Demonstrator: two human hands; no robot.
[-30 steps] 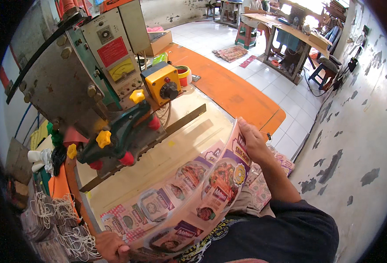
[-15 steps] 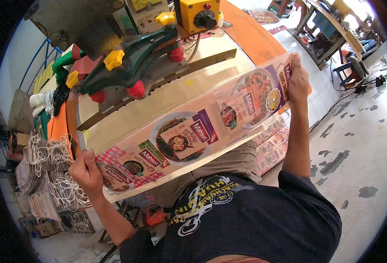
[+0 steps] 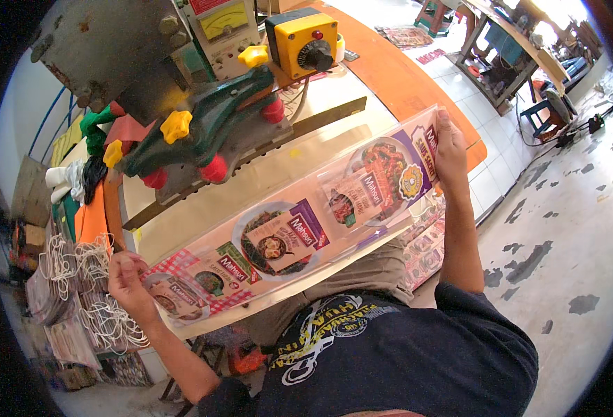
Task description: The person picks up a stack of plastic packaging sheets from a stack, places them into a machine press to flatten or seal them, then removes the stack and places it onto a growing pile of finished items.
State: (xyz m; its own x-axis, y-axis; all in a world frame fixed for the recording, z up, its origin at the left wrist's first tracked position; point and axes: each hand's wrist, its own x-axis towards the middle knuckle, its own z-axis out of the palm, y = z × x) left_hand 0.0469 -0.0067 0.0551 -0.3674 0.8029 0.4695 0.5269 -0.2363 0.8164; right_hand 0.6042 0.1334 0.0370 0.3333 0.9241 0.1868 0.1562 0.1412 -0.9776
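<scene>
A long clear plastic sheet printed with food pictures stretches slantwise across my lap and the near table edge. Its left end is gripped by my left hand, with the fingers curled at the corner. At the far right end, my right hand pinches the sheet with the thumb on top. Beyond the sheet stands a press with a dark green clamp arm, yellow star knobs and red collars. A long metal bar runs beneath it, over a pale board.
A yellow control box with a black dial sits behind the press on the orange tabletop. Bundles of plastic with white cords hang at the left. More printed sheets lie beside my right thigh. A wooden workbench stands far right.
The sheet's right end has come nearer and a little left with my right hand. My left hand has shifted slightly nearer, its fingers now more curled. The view has shifted slightly.
</scene>
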